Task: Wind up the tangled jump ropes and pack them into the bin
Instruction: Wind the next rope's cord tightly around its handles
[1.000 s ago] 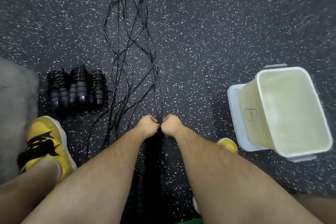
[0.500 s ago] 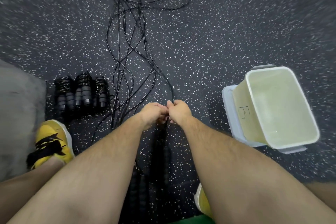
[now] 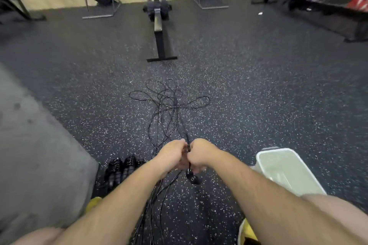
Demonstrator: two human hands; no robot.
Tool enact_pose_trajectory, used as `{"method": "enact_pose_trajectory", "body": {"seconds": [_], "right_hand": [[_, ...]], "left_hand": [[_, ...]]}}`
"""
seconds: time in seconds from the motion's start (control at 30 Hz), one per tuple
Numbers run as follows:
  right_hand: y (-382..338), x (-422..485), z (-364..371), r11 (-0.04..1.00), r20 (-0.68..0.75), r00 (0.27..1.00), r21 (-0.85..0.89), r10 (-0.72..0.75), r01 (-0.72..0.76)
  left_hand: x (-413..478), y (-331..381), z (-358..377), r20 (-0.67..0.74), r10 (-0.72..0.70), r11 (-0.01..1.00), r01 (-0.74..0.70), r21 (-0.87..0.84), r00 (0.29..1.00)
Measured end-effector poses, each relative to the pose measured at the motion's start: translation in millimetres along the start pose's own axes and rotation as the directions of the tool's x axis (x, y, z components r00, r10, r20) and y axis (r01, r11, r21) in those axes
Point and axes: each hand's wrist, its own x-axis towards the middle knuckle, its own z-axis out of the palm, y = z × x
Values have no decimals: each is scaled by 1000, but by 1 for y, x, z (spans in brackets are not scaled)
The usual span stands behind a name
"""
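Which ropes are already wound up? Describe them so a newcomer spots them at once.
Start at the grey mat along the left. Just off its right edge, on the speckled floor, lies a row of wound ropes. Unlike the loose tangle trailing away up the middle, they are tight black coils packed side by side.

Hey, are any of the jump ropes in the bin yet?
No, the white bin shows only bare plastic in its visible inside, and the wound rope bundles lie outside it on the floor.

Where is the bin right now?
In the head view, the bin sits on the floor at lower right, just right of the right hand.
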Motion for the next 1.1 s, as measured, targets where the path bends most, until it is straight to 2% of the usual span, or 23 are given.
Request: {"method": "enact_pose_trajectory", "body": {"seconds": [0.07,0.13,0.17,0.27,0.33,0.4,0.5,0.57,0.63,0.67,0.73,0.8,0.97,1.1], "right_hand": [[-16,-21,-21,996,-34,996,-20,-84,83],[-31,-34,-39,989,-68,987,-4,-146,146],[-38,-37,-46,988,-76,985,-1,-152,153],[-55,-43,-59,981,39,986,-108,-160,163],[-61,-43,-66,977,71,980,-91,-187,193],[-60,-44,-73,982,115,977,-40,-179,185],[-51,-42,-87,995,254,962,16,-104,104],[-46,-38,-95,998,247,968,58,-42,29],[-43,-29,-98,987,133,991,163,-19,-3],[-44,-24,-99,962,82,997,274,-9,-14],[-45,-14,-98,837,81,997,545,-8,-38],[-49,-3,-96,728,77,996,685,-43,-21],[-58,7,-94,805,-100,994,585,-48,98],[-61,6,-94,915,-94,993,390,-75,106]], "left_hand": [[-17,25,-12,0,114,985,-113,127,993],[-32,43,-22,-2,172,974,-170,150,985],[-36,49,-24,5,179,977,-178,119,984],[-38,59,-26,-22,205,979,-205,2,979],[-34,64,-25,-60,184,976,-189,-111,981],[-33,66,-23,-81,199,967,-209,-147,977],[-39,61,-18,-66,260,964,-263,-44,963],[-42,58,-18,-70,277,960,-280,-30,958],[-44,60,-25,-45,286,957,-287,-30,957],[-46,60,-29,9,273,961,-272,-48,962],[-53,58,-35,146,224,974,-220,-46,963],[-55,53,-38,197,191,979,-202,38,962],[-50,60,-50,114,194,978,-200,51,975],[-50,63,-50,93,210,976,-214,35,973]]}}
